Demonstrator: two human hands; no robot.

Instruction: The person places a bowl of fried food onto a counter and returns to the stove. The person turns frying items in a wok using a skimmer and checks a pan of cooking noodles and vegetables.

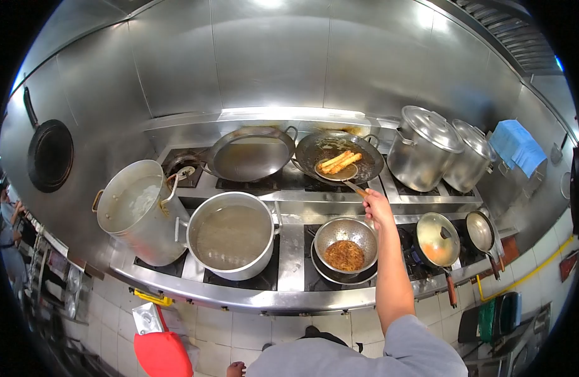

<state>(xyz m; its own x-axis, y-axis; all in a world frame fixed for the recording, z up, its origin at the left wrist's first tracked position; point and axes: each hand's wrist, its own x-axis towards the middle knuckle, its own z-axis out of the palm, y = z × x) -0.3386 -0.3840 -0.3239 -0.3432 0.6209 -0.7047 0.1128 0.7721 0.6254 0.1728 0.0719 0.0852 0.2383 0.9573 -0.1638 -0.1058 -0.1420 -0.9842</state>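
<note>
My right hand (pixel 378 208) is closed around the wooden handle of a strainer (pixel 348 176), which is over the back wok (pixel 307 149). Several golden fried sticks (pixel 339 163) lie in the strainer's bowl. Dark oil with foam shows in the wok behind them. Below and left of my right hand, a perforated metal colander (pixel 328 233) holds brown fried bits (pixel 344 256) and rests over another pan. My left hand (pixel 236 369) hangs low at the bottom edge, near my body, with its fingers mostly cut off by the frame.
A second wok (pixel 250 157) sits at the back left. Two large liquid-filled pots (pixel 231 237) stand front left. Lidded pots (pixel 422 151) are at the back right, with two small pans (pixel 437 242) in front. A red stool (pixel 162 355) is on the floor. People are at far left.
</note>
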